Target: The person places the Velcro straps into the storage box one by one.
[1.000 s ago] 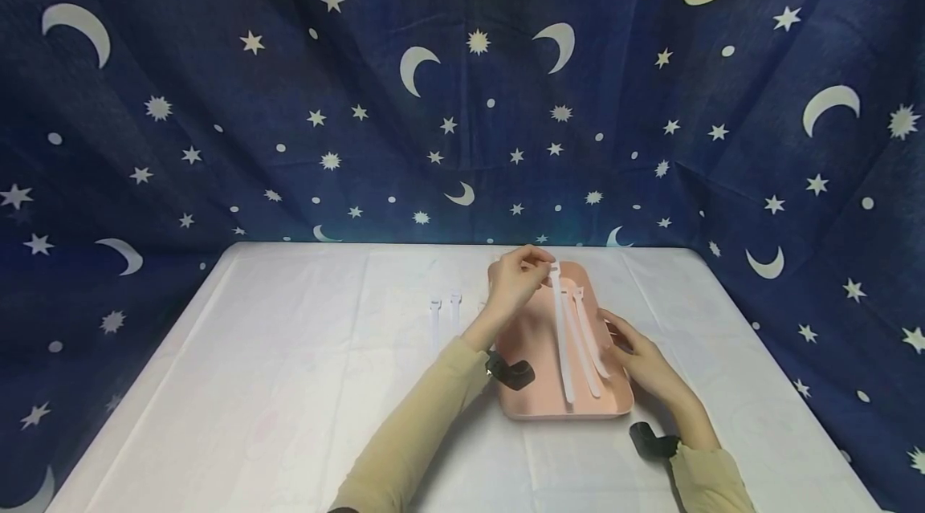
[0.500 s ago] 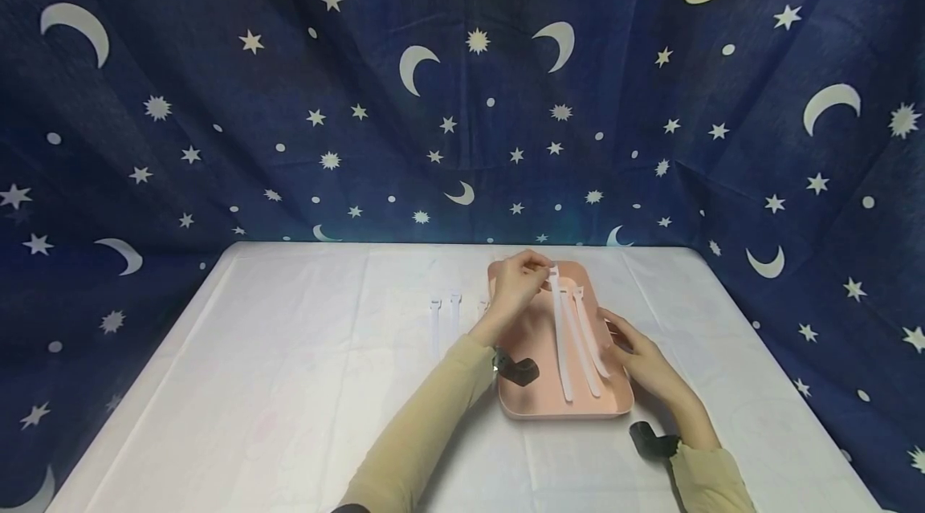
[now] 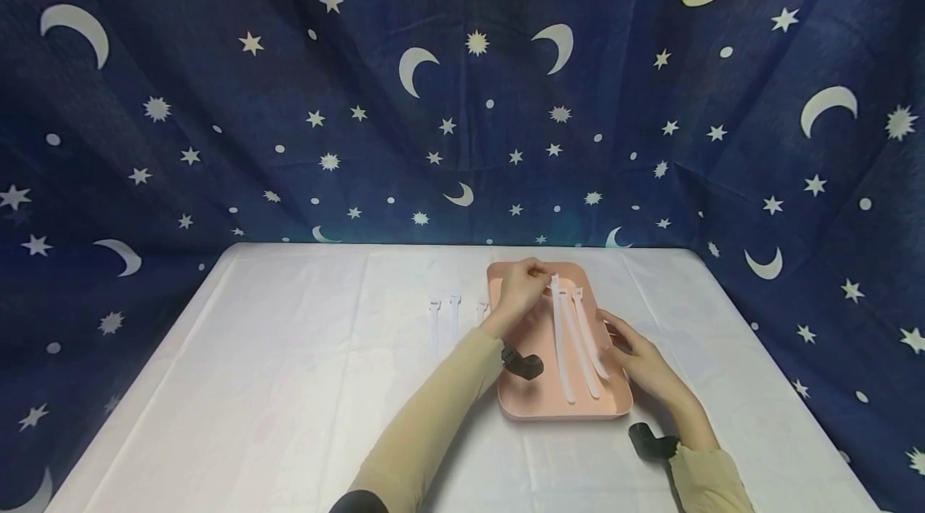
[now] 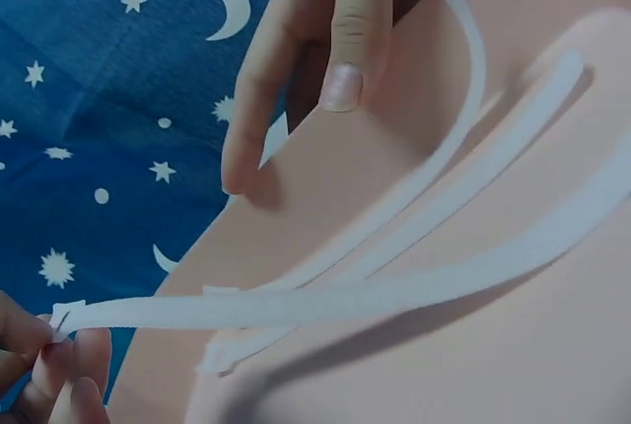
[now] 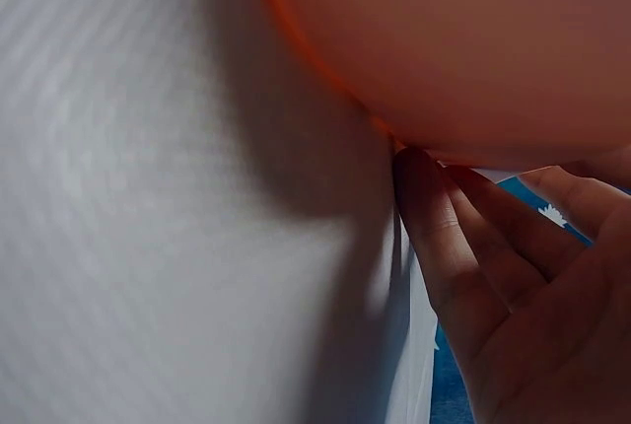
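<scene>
A pink tray (image 3: 556, 410) lies on the white table right of centre, with three white straps lying lengthwise in it. My left hand (image 3: 523, 287) is over the tray's far end. Its fingertips (image 4: 49, 345) pinch the far end of the left strap (image 3: 559, 336), which is lifted a little off the tray floor (image 4: 473, 365). My right hand (image 3: 636, 356) holds the tray's right rim, with the thumb (image 4: 345, 59) on the rim and the fingers (image 5: 463, 266) against the outer wall (image 5: 444, 49).
Three more white straps (image 3: 434, 320) (image 3: 454, 312) (image 3: 482, 308) lie on the tablecloth (image 3: 289, 384) just left of the tray. A dark blue cloth with moons and stars (image 3: 462, 95) hangs behind and beside the table.
My left hand has come down and slightly nearer with the strap end, which now hangs lower over the tray. The right hand has stayed on the rim.
</scene>
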